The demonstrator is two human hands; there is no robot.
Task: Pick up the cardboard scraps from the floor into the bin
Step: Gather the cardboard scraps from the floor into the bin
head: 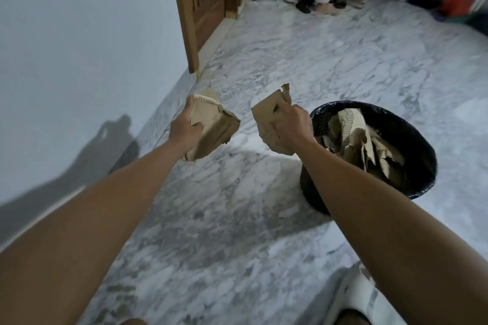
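Head view: both arms reach forward over a marble floor [237, 206]. The left hand [184, 126] is closed around a folded wad of cardboard [214, 129], thumb on top and fingers wrapped under its near edge. The right hand [289, 129] is fisted on a flatter torn scrap [266, 116], which stands up out of the grip toward 12 o'clock. The two loads are held apart, both clear of the floor.

The bin [412, 129], black and lined with a bag, stands at about 3 o'clock from the right hand, just beside it. It already holds a loose heap of torn pieces [361, 145], some rising close to rim height. The right forearm crosses in front of the bin's near wall.

No loose scraps show on the floor ahead. A pale ragged bit at 5 o'clock near the frame's bottom edge may be another, but it is too blurred to tell.

Handling, as a judgement: this is corrugated board, light and dry, stiff across the flutes but bending readily along them, so it crushes and folds in a fist without harm. Torn edges are ragged and rough rather than slippery, so a plain pinch or wrap holds well. The best hold is across the middle of a piece or around a folded bundle, as here; edge holds let flat sheets flop and catch on the rim. Springy pieces in the bin may need pressing down.
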